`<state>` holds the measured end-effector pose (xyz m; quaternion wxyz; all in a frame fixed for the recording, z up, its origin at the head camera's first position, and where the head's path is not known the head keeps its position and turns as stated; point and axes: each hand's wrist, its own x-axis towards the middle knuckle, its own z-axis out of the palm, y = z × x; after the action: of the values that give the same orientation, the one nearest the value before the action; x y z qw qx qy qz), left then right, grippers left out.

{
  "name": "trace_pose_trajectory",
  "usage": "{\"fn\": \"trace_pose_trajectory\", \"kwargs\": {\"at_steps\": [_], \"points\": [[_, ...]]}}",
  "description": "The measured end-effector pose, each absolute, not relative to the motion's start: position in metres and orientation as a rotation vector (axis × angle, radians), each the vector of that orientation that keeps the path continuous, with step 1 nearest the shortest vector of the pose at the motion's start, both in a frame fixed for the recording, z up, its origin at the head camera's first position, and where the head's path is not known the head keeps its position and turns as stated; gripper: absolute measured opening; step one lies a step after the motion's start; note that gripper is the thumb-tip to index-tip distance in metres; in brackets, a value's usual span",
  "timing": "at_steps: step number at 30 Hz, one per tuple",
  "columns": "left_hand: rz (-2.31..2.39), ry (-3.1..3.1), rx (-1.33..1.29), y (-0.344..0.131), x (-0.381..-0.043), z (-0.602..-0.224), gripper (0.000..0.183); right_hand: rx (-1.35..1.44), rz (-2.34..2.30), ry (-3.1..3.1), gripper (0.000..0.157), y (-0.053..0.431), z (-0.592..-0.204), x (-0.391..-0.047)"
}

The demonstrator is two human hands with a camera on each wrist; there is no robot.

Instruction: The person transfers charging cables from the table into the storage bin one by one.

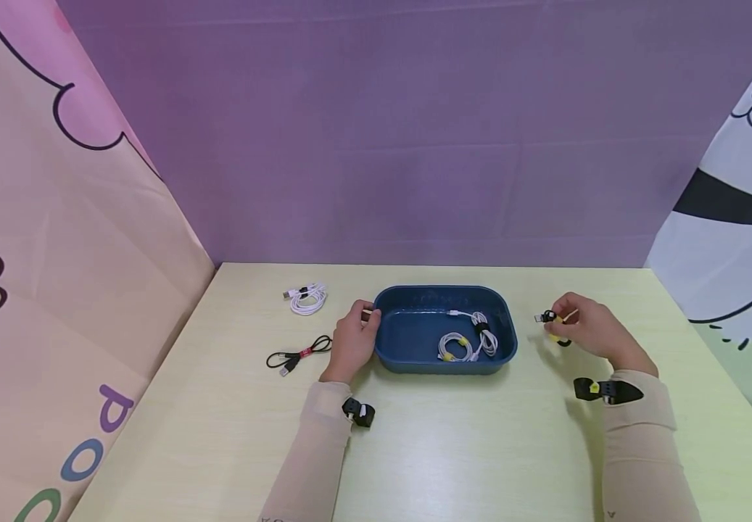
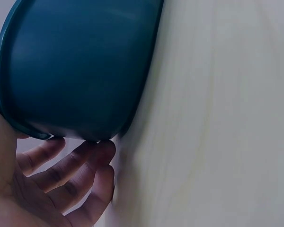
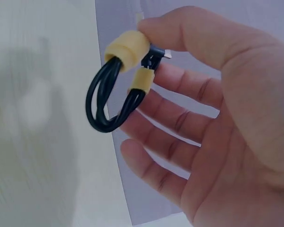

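A blue plastic basin (image 1: pixel 415 366) stands mid-table with two coiled white cables inside, one (image 1: pixel 457 348) with yellow ties, the other (image 1: pixel 484 335) with a black tie. My left hand (image 1: pixel 353 339) holds the basin's left end; in the left wrist view its curled fingers (image 2: pixel 68 182) touch the outer wall, and the thumb is mostly hidden. Right of the basin, my right hand (image 1: pixel 587 330) pinches a black coiled cable (image 3: pixel 104 101) with yellow wraps between thumb and fingers, above the table. A metal plug end (image 1: pixel 538 318) points left, toward the basin.
Left of the basin lie a coiled white cable (image 1: pixel 307 299) at the back and a black cable (image 1: pixel 297 355) with a red tie nearer my left hand. A purple cloth (image 1: pixel 376 145) hangs behind the pale wooden table (image 1: pixel 454 442); printed cloths hang on both sides.
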<state>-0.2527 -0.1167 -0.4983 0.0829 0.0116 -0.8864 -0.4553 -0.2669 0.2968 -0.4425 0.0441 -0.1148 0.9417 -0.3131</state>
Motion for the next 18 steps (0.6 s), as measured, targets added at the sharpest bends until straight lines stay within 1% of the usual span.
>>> {"fn": "trace_pose_trajectory", "kwargs": {"at_steps": [12, 18], "points": [[-1.355, -2.648, 0.038, -0.1173, -0.2545, -0.4988, 0.03, -0.331, -1.0, 2.89, 0.032, 0.292, -0.4384, -0.2666], [-1.355, -2.649, 0.034, -0.1174, -0.2535, -0.4994, 0.031, -0.331, -1.009, 2.904, 0.028, 0.2901, -0.4387, -0.2685]]}}
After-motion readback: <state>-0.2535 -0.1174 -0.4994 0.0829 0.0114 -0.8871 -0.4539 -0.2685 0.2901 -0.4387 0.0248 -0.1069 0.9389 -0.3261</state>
